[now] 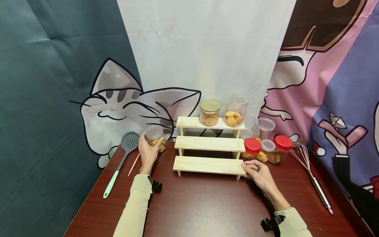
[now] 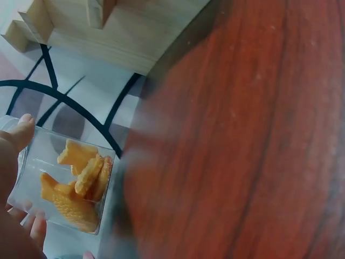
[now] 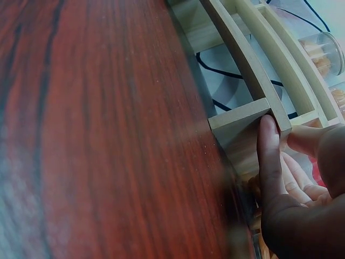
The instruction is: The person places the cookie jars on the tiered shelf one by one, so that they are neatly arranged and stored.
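My left hand (image 1: 148, 148) grips a clear lidded jar (image 1: 154, 132) near the table's left back edge. Inside it are fish-shaped snacks (image 2: 75, 213), seen close up in the left wrist view. To the jar's right stands a three-step wooden rack (image 1: 207, 164). Its bottom step's right end is pinched by my right hand (image 1: 260, 174), with one finger (image 3: 269, 156) against the underside at the corner. On the top step sit a gold-lidded jar (image 1: 210, 113) and a taller clear jar (image 1: 237, 108), both holding snacks.
Several jars, among them a red-lidded jar (image 1: 252, 146), crowd the rack's right side. A whisk (image 1: 314, 181) lies at far right. A slotted turner (image 1: 121, 161) and a thin pink stick (image 1: 134, 164) lie at left. Printed cloth (image 1: 207, 49) hangs behind the table (image 1: 201, 207).
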### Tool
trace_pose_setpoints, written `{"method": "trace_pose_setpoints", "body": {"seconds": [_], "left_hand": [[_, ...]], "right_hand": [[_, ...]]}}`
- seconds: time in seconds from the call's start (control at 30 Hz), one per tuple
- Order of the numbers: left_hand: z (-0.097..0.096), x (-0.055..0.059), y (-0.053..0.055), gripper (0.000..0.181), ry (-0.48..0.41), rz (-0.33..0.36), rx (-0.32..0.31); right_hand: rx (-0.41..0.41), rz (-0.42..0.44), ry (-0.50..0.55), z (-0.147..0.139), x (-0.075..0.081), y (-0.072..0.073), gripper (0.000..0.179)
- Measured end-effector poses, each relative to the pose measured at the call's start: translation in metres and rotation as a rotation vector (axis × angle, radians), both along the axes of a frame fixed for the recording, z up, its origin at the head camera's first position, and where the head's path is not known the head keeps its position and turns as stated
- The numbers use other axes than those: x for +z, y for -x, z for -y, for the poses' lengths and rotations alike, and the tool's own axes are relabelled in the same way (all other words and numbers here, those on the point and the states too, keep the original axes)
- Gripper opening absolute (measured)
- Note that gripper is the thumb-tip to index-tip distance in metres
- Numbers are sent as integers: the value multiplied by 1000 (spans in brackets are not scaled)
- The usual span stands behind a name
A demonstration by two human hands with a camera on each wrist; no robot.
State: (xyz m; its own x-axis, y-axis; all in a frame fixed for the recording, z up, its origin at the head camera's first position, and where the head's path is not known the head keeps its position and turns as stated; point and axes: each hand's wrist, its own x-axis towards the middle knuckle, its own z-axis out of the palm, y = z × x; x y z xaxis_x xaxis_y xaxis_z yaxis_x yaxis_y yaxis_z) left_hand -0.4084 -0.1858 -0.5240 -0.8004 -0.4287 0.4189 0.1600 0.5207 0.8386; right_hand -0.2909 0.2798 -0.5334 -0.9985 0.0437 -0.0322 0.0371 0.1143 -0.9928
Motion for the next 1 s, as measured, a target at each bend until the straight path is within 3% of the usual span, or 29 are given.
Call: {"method": "trace_pose_setpoints", "body": {"seconds": [0.2,0.57,0.8,1.0], "left_hand": [[-2,13,-6,90,-7,-37,-1],[-14,49,-13,88,-70,-197,-80],[-27,83,-17,89,-94,-318,-128],[-49,115,-23,88,-118,-373,-176]], "right_hand": [[7,2,17,1,0,0,45],[-1,2,-4,1,2,-1,46],[1,2,3,1,1,0,46],[-6,7,-3,0,2,-1,48]]}}
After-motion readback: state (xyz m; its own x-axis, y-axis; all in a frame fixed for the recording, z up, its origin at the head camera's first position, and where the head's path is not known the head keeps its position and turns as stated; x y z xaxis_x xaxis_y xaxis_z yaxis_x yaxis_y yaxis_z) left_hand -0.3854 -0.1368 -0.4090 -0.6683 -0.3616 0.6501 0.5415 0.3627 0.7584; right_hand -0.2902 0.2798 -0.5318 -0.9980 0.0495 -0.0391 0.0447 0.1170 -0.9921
